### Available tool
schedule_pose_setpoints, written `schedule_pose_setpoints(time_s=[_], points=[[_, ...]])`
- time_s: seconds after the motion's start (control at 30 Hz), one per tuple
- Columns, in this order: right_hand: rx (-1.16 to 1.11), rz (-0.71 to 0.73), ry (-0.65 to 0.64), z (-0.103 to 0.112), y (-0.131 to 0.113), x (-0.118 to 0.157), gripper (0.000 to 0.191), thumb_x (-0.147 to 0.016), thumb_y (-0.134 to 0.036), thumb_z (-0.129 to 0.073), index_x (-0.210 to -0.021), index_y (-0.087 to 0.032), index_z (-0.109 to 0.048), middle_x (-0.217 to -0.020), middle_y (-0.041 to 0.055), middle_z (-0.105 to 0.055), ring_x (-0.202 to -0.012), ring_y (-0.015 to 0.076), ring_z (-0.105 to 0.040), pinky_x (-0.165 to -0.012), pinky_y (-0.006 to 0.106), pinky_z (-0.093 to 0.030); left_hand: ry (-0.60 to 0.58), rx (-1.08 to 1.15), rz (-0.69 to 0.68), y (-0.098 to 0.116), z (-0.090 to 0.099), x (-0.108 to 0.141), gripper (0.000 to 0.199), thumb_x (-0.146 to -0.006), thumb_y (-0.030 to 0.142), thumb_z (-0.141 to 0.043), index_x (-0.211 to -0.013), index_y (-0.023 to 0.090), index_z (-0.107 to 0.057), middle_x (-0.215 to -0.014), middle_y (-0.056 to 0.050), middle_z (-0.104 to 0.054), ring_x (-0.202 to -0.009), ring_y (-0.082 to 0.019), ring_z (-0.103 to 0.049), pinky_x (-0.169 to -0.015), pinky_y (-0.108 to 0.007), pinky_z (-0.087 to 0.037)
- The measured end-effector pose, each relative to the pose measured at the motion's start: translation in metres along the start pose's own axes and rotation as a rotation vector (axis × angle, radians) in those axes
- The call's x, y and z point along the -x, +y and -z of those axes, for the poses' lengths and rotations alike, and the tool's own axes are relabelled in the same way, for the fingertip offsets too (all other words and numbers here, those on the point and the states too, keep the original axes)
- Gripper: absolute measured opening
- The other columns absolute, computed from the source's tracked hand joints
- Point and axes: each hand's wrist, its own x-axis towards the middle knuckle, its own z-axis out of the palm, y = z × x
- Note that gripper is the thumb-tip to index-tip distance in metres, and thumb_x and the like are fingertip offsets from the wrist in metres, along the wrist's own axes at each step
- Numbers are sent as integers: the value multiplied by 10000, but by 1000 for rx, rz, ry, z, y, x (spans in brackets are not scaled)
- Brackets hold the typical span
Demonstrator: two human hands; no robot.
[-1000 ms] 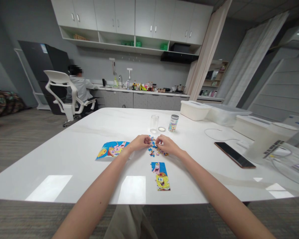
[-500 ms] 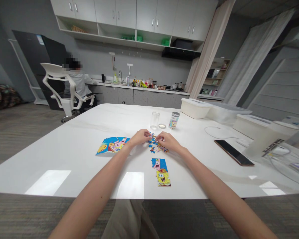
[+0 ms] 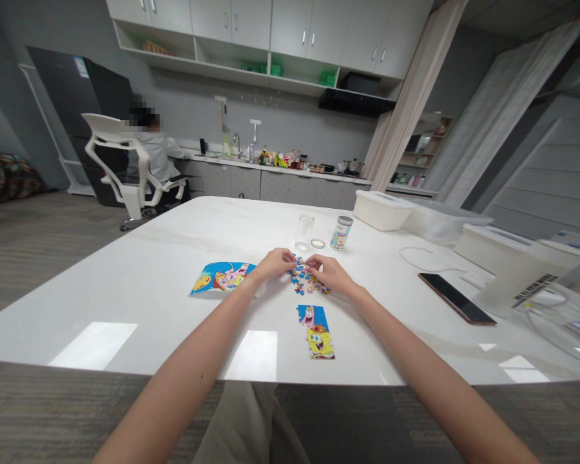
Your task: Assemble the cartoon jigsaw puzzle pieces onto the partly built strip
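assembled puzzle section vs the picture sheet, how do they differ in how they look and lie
The assembled section lies flat, while the picture sheet looks bowed.
The section has a jagged left edge with knobs; the sheet's visible edges are smooth.
The section is in full view, whereas the left arm covers part of the sheet.
Both rest on the white table and show pink and yellow cartoon art with blue.

Kitchen with cabinets (image 3: 245, 24) and tap (image 3: 238, 145)
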Motion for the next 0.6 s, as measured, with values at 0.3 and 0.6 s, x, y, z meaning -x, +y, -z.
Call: schedule_pose_setpoints(time_s=[0.3,0.6], points=[[-143,-35,32,-2,-1,-6,164,-812,-213,-611,-960,-158,-652,-814,40,-724,-759,157,-667,-689,263,-483,-12,84,-177,8,-5,1,233,-859,265,-675,-1034,118,-630,-948,-53,-671,-869,-168,-646,-807,-348,-537],[-226,-23,37,-6,3,-5,140,-789,-247,-624,-908,-174,-638,-807,40,-720,-740,171,-669,-695,294,-511,43,170,-201,15,-6,5,227,-711,264,-768,-864,132,-663,-703,-21,-688,-671,-134,-639,-600,-216,-474]])
